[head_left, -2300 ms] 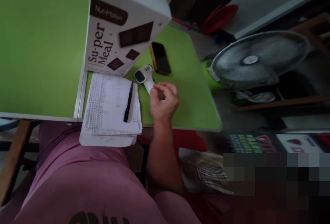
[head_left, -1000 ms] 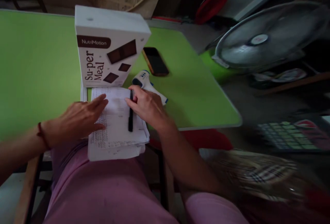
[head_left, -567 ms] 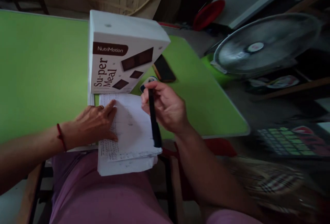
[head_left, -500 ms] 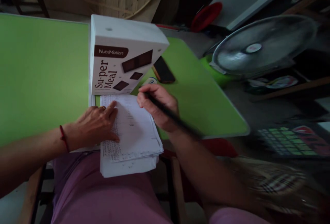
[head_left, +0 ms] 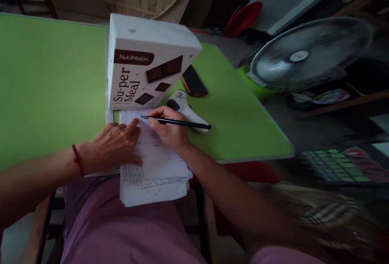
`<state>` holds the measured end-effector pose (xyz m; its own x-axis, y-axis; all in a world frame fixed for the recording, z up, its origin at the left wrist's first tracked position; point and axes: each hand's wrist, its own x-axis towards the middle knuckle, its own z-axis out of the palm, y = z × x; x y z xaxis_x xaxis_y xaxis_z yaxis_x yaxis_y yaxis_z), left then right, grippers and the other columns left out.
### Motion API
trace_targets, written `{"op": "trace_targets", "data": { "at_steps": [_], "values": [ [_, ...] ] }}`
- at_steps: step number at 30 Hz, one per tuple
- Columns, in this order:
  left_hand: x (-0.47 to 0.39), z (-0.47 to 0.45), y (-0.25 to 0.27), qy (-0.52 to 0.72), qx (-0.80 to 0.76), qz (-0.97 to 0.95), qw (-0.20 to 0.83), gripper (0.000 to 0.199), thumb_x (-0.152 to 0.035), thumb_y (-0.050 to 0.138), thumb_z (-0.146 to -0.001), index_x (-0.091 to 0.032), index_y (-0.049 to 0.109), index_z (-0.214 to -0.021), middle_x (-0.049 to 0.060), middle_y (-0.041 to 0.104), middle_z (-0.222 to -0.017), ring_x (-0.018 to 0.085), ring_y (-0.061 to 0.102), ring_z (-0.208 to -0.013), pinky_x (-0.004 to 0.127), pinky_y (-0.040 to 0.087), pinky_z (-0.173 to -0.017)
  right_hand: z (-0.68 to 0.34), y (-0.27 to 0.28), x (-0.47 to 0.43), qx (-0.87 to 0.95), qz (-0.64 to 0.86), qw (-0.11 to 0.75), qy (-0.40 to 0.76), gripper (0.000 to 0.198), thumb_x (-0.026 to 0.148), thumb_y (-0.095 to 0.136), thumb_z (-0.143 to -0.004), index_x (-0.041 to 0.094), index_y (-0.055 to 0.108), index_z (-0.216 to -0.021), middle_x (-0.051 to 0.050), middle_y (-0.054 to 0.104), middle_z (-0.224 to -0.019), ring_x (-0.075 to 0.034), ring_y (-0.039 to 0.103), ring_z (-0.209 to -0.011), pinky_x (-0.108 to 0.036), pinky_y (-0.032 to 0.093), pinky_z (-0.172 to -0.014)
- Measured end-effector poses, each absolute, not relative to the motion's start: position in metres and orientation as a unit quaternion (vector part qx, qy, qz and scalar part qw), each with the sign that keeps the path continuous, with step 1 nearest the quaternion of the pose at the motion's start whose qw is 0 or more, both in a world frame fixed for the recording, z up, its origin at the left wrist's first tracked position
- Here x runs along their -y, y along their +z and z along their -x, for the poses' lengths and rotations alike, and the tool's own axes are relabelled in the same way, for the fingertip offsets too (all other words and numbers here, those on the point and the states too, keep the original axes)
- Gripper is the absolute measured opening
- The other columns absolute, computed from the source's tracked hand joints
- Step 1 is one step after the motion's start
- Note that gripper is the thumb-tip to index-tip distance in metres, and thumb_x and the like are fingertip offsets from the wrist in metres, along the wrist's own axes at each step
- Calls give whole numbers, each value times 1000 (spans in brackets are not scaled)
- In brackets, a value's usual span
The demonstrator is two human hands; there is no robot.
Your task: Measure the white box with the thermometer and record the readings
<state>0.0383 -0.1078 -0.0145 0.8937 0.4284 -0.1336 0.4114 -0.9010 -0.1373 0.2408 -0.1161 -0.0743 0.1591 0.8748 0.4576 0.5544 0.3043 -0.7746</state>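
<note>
A stack of paper sheets (head_left: 161, 162) with rows of small handwriting lies at the near edge of the green table, its lower end jutting out over my lap. My left hand (head_left: 117, 142) rests on the left side of the top sheet, fingers stretched out, the index finger near the sheet's upper part. In my right hand (head_left: 170, 128) is a black pen (head_left: 191, 124), held between thumb and fingers. The pen's tip points left, close to my left index fingertip at the top of the page; whether it touches the paper I cannot tell.
A white NutriMotion box (head_left: 154, 35) stands upright just behind the paper. To its right on the green table (head_left: 240, 114) lie a white and blue handheld thermometer (head_left: 190, 114) and a dark phone (head_left: 193, 81). A fan (head_left: 299, 56) stands off the table's right side.
My right hand has moved down and left, bringing the pen from a raised slant to nearly level over the page. The thermometer, mostly covered before, now shows. My left hand stays on the paper.
</note>
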Motion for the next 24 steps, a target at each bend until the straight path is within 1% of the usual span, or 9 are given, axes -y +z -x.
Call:
{"op": "trace_targets", "data": {
  "at_steps": [3, 6, 9, 16, 19, 24],
  "values": [
    [107, -38, -13, 81, 218, 972, 45, 57, -55, 74, -97, -5, 64, -123, 22, 59, -137, 25, 71, -83, 39, 54, -69, -242, -74, 112, 651, 565, 492, 120, 13, 35, 63, -79, 23, 63, -73, 1, 65, -64, -15, 61, -61, -31, 55, -65],
    [107, -39, -11, 85, 222, 970, 43, 57, -54, 75, -96, -5, 64, -124, 21, 60, -136, 24, 72, -82, 38, 54, -68, -241, -75, 110, 669, 564, 474, 94, 12, 32, 62, -82, 24, 62, -73, 1, 66, -66, -16, 62, -64, -31, 56, -69],
    [108, -39, -10, 100, 219, 969, 48, 57, -55, 72, -98, -5, 64, -125, 22, 60, -137, 25, 72, -83, 37, 53, -68, -241, -77, 110, 674, 566, 466, 87, 12, 30, 62, -84, 24, 62, -73, 1, 67, -67, -16, 62, -64, -31, 55, -68],
    [108, -38, -11, 95, 214, 971, 57, 54, -55, 71, -99, -6, 65, -121, 21, 62, -134, 22, 70, -79, 35, 49, -62, -241, -78, 110, 677, 573, 455, 76, 13, 29, 63, -85, 25, 62, -73, 1, 68, -67, -17, 62, -65, -31, 54, -67],
    [107, -38, -13, 74, 209, 974, 55, 54, -55, 73, -97, -6, 66, -118, 21, 63, -131, 21, 69, -75, 35, 50, -60, -240, -78, 110, 671, 570, 467, 83, 13, 30, 63, -84, 25, 61, -72, 1, 69, -67, -17, 62, -63, -31, 55, -66],
    [108, -38, -11, 92, 210, 971, 63, 54, -56, 71, -99, -6, 65, -121, 21, 63, -135, 21, 70, -77, 34, 49, -61, -237, -77, 110, 665, 567, 477, 93, 12, 31, 61, -82, 25, 60, -71, 0, 69, -66, -17, 62, -63, -32, 55, -66]
  ]
}}
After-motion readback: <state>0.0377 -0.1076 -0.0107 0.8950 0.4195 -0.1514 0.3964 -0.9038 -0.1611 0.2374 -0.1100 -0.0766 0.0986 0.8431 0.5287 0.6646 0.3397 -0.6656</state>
